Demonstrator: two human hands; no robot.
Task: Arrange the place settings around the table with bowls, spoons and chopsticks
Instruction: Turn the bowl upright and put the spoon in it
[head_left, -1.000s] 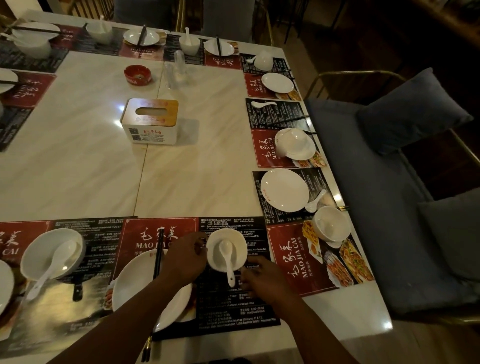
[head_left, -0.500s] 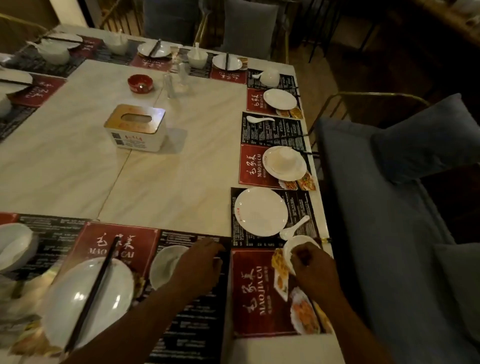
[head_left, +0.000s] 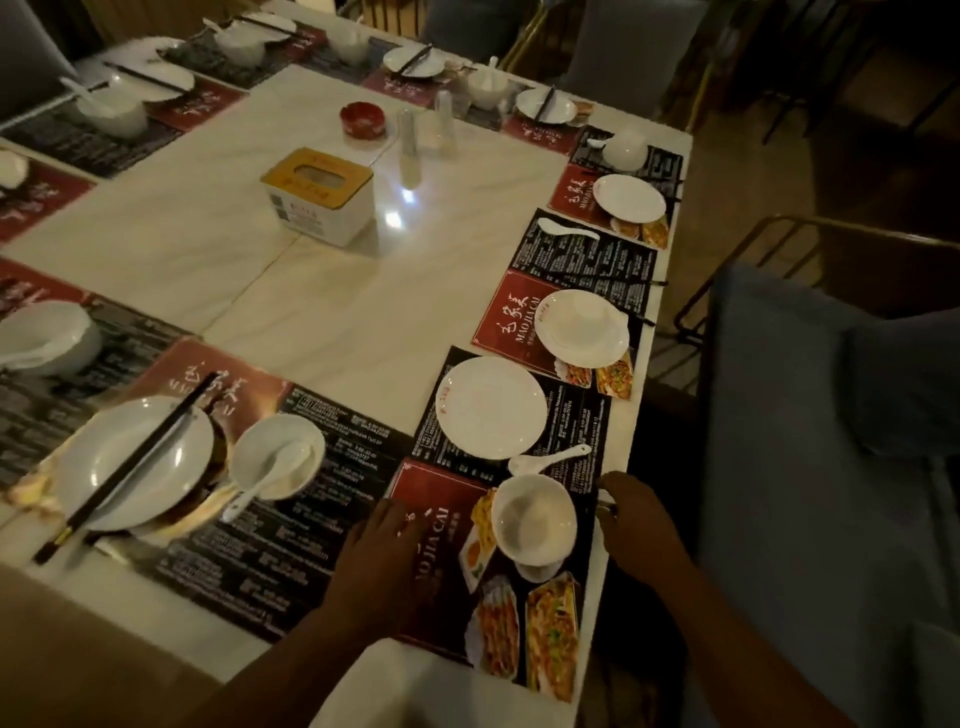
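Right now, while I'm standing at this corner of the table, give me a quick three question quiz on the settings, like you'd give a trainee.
1. True or false: the spoon between the corner bowl and the bare plate lies inside that bowl.
2. What lies across the near-left plate? A chopsticks, B spoon, C napkin.
3. Fill in: the left hand rests on a red ____.
Key: 1 false; 2 A; 3 placemat.
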